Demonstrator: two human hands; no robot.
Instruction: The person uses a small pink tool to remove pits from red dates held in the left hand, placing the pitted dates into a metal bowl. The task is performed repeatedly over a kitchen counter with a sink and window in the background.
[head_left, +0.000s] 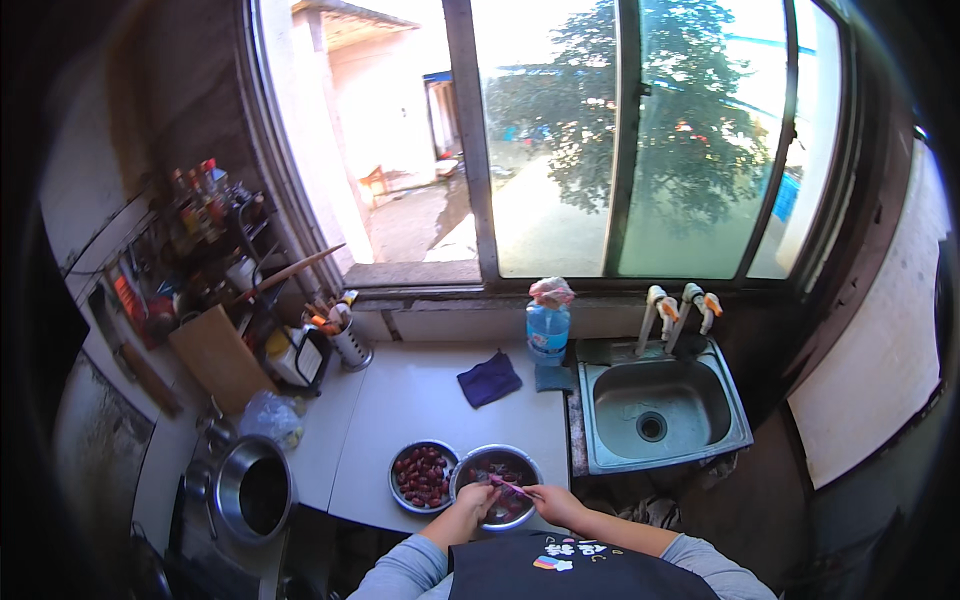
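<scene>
Over a steel bowl (537, 466) of water and dark red dates, my two hands meet close together. My right hand (559, 506) grips a slim pink brush (513, 487), which looks like a toothbrush, its head pointing left. Its head end reaches the fingertips of my left hand (475, 501), which are pinched together at the bowl's left side. Whether a date sits between those fingers is hidden. Touching the bowl on its left is a shallower steel dish (394, 491) filled with wet-looking red dates (424, 474).
A steel sink (611, 409) with two taps lies to the right. Behind the bowls are a purple cloth (490, 379), a blue scouring pad (553, 378) and a plastic bottle (547, 334). At left stand a steel pot (222, 480), a cutting board (217, 360) and a utensil holder (351, 346).
</scene>
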